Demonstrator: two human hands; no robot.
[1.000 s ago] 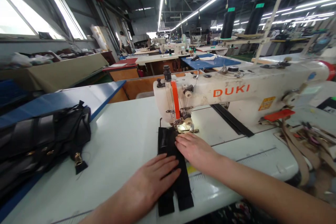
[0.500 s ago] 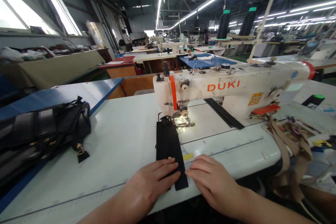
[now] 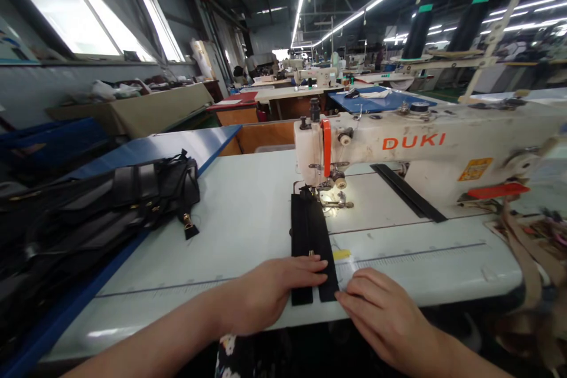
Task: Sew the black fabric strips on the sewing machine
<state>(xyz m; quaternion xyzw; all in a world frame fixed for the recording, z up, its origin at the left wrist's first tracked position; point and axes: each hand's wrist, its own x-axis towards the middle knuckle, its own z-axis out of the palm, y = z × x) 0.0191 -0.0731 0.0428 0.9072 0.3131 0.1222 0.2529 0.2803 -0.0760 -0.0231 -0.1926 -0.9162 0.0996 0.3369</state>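
Right grip (image 3: 390, 319) came back from machine (image 3: 420, 147) to strap (image 3: 310, 230) near end | my left grip (image 3: 266, 292) flat on it, fingers apart on both | far end under machine foot | bags (image 3: 146, 189) at worktop (image 3: 239, 212) left edge

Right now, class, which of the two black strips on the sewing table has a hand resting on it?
The black strip running out from the sewing machine: the left hand presses its near end. The other strip lies untouched beneath its arm.

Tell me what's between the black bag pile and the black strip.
Bare white tabletop separates bag pile and strip, per the head view.
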